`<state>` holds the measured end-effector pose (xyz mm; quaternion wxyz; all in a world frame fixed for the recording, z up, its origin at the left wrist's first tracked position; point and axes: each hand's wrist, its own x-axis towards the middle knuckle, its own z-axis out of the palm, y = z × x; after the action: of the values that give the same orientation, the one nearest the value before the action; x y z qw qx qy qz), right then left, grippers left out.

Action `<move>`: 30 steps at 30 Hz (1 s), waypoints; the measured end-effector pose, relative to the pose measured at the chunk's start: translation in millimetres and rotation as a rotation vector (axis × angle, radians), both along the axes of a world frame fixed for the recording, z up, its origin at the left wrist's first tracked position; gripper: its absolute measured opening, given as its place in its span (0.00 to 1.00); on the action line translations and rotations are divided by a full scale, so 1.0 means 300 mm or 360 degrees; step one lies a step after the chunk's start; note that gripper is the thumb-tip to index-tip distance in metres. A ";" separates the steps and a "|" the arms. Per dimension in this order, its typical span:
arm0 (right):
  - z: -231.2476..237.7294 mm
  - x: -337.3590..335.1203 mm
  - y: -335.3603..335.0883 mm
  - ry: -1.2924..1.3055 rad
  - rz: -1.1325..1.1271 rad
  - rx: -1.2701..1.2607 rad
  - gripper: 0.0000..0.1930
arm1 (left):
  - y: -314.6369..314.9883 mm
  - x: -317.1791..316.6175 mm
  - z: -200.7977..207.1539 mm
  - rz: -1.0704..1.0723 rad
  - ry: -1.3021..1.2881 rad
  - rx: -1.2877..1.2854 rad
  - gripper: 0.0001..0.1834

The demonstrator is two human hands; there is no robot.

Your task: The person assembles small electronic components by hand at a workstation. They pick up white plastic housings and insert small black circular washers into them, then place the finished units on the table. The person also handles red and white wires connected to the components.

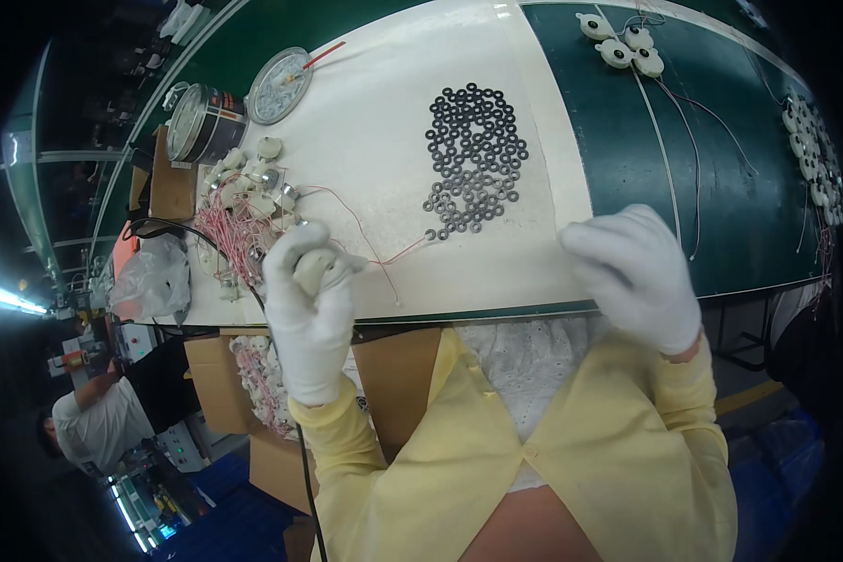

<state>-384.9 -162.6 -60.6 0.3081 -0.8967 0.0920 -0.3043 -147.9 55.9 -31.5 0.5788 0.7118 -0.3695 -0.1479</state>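
Observation:
My left hand [307, 309], in a white glove, is closed around a small round off-white motor [313, 272] above the table's near edge. A thin red and white wire [405, 249] trails rightward from beside it over the table. My right hand [635, 272], gloved too, hovers at the right near the edge of the green mat, with its fingers curled together; whatever they may hold is hidden. Between and beyond the hands lies a patch of small dark rings [476, 150] on the white tabletop [375, 103]. Left of my left hand is a heap of similar motors with tangled wires [239, 211].
A tin can [206, 126] and a round dish [281, 86] with a red stick stand at the far left. On the green mat [721, 187] lie several wired motors [632, 49] and a row of more [812, 159]. Cardboard boxes [398, 375] sit below the edge. Another person [103, 421] is at lower left.

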 end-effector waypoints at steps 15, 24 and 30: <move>-0.049 0.022 0.005 0.0117 -0.0105 0.0102 0.21 | -0.056 0.023 -0.112 -0.0200 -0.1468 0.0735 0.15; -0.045 0.024 0.006 0.0180 -0.0123 0.0063 0.17 | -0.031 0.003 -0.072 -0.0186 -0.1464 0.0975 0.20; -0.064 0.027 0.005 0.0151 -0.0090 0.0128 0.17 | -0.074 -0.001 -0.092 -0.0282 -0.1412 0.0749 0.17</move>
<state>-376.7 -161.2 -79.7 0.3306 -0.8940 0.1440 -0.2660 -148.1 33.7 -59.0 0.1754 0.7830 -0.5954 0.0409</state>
